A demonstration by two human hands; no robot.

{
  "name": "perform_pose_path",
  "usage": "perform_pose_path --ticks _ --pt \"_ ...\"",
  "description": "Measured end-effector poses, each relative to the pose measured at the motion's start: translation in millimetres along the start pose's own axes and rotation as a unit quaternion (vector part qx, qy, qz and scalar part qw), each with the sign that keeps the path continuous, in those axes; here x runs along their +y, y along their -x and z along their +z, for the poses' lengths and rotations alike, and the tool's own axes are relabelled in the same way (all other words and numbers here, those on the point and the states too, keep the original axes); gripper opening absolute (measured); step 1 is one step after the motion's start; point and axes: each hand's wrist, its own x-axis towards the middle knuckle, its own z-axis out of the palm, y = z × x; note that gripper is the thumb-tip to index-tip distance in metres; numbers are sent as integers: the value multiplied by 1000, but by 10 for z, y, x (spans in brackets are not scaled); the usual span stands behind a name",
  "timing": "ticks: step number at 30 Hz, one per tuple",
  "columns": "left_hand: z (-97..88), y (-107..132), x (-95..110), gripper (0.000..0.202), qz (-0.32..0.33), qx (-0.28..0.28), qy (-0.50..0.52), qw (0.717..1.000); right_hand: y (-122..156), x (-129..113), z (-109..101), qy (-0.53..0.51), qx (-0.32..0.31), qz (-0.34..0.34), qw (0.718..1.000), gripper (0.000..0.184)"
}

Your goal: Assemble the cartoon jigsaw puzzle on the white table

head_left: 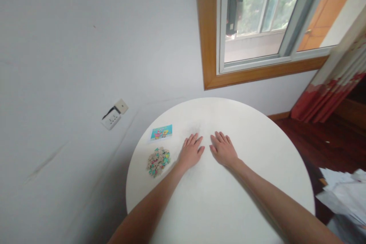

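Both of my hands rest palm down on a round white table. My left hand lies flat with its fingers stretched out, holding nothing. Across a small gap to its right, my right hand is flat as well, fingers extended and nothing in them. Left of my left hand sits a heap of jigsaw puzzle pieces, mostly grey-beige backs with some teal, red and yellow faces. Just beyond the heap is a small blue picture card with pink and yellow cartoon figures. Neither hand touches the pieces or the card.
A pale wall with a socket runs along the left. Behind the table is a wood-framed window. At the right hang red and cream curtains, and white papers or bags are piled beside the table.
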Motion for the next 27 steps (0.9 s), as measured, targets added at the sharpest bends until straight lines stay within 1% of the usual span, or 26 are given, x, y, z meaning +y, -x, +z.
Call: perform_pose_path --ticks 2,3,5,6,7,8,10,11,13,15,17,19,22,27 --pt "-83 12 -12 48 13 -20 35 999 7 9 -5 9 -2 -2 1000 51" --pt "-156 23 -35 46 22 -35 61 997 10 15 -5 15 -2 -4 1000 51" --pt "-355 70 -140 45 39 -64 127 989 12 32 1 25 -1 -7 1000 50" --pt "-471 114 -228 45 35 -68 157 985 12 42 6 29 -1 -9 1000 49" --pt "-589 178 -339 46 28 -59 173 983 12 51 13 33 0 -11 999 48" --pt "-699 262 -471 46 12 -35 172 984 11 59 20 37 1 -12 999 48" --pt "-869 482 -771 46 -37 18 136 990 10 67 31 45 2 -14 999 47" --pt "-917 608 -920 48 -66 38 116 990 10 68 35 49 3 -15 999 47" --pt "-933 846 -1169 51 -129 79 74 986 10 62 37 57 7 -18 998 46" --pt "-858 1015 -1298 53 -164 95 41 981 7 53 37 63 10 -19 998 45" --pt "-738 1081 -1288 51 -165 90 28 982 2 50 39 66 14 -18 998 44" --pt "-618 1052 -1171 49 -175 93 -11 980 -4 57 47 67 15 -16 998 44" --pt "-490 915 -919 48 -147 77 -40 985 -12 77 69 63 17 -18 998 44" --pt "-324 651 -454 47 -95 66 -36 993 -24 79 91 54 19 -15 998 43"
